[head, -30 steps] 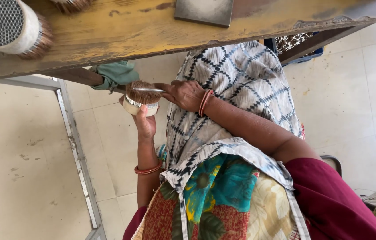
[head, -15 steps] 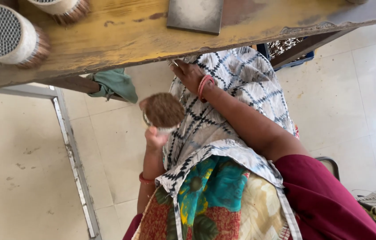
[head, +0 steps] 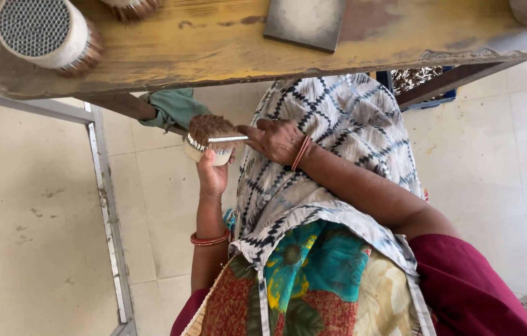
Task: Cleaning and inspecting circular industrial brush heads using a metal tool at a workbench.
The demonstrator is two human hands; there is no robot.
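Half a second ago the right hand [head: 278, 140] lay flat against the checked cloth, away from the bundle; now it has come across and holds a thin silvery metal strip [head: 228, 139] pinched at the fingertips, the strip lying level against the top of the round bundle of brown sticks with a pale band [head: 209, 139]. That bundle has turned too — before, its brown face looked up at the camera, and now it is seen more from the side. It sits below the counter's edge, over the floor, gripped from beneath by the left hand [head: 212, 176], whose fingers are closed around the pale band.

Just behind the bundle a crumpled green cloth [head: 173, 107] hangs at the underside of the worn yellow wooden counter [head: 214, 43], close enough to crowd the work from above. On the counter stand a large white-wrapped cylinder of dark-tipped sticks [head: 42, 32] at the far left, part of another bundle beside it, and a flat grey square slab [head: 306, 22]. A black-and-white checked cloth [head: 344, 137] covers the lap right next to the hands, over a flowered garment.

A grey metal frame leg [head: 107, 211] runs down the left — beyond it, pale tiled floor [head: 33, 236] with faint marks. A blue crate [head: 428, 98] shows under the counter at right.
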